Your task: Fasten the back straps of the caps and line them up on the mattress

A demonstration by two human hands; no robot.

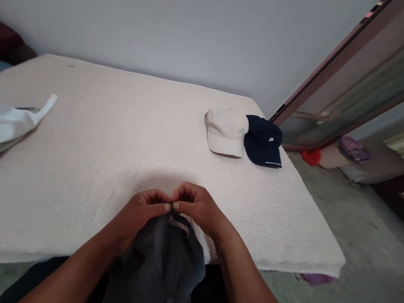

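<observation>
Two pinches hold the grey baseball cap (166, 267) by the near edge of the white cover (92, 156): my left hand (141, 208) and right hand (198, 206) close their fingers at its back strap (179, 224), apparently steadying it.

The left arm (87, 258) and right arm (251, 281) reach forward. The left hand (139, 210) and right hand (200, 206) are close together, both pinching.
</observation>
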